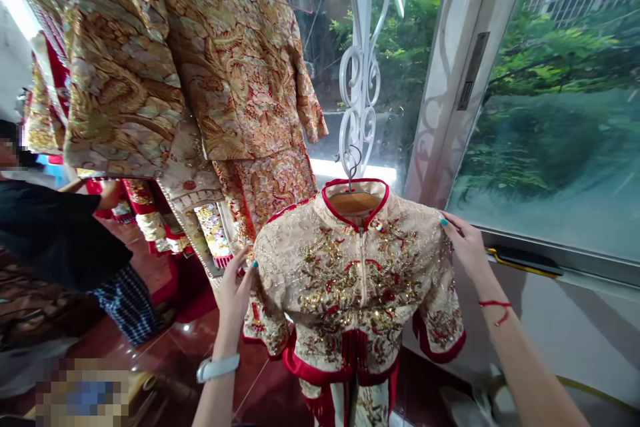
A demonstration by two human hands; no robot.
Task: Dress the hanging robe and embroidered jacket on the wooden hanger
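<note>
A cream jacket [330, 280] with gold and red beadwork, red trim and a stand-up collar hangs from a metal hanger [353, 170]. Its front zip runs down the middle. My left hand [234, 287] is closed on the sleeve at the left, thumb against the cloth, the other fingers partly hidden. On the opposite side, my right hand [465, 243] grips the upper sleeve near the shoulder, with its thumb in front. Below the jacket hem, a matching cream and red skirt [370, 407] shows in part.
Larger gold and red embroidered garments [240, 80] hang at the left. A person in a dark top [60, 227] bends beside more hanging clothes. White scrolled ironwork [357, 80] rises before the window [560, 113]. A yellow-edged black object [525, 261] lies by the sill.
</note>
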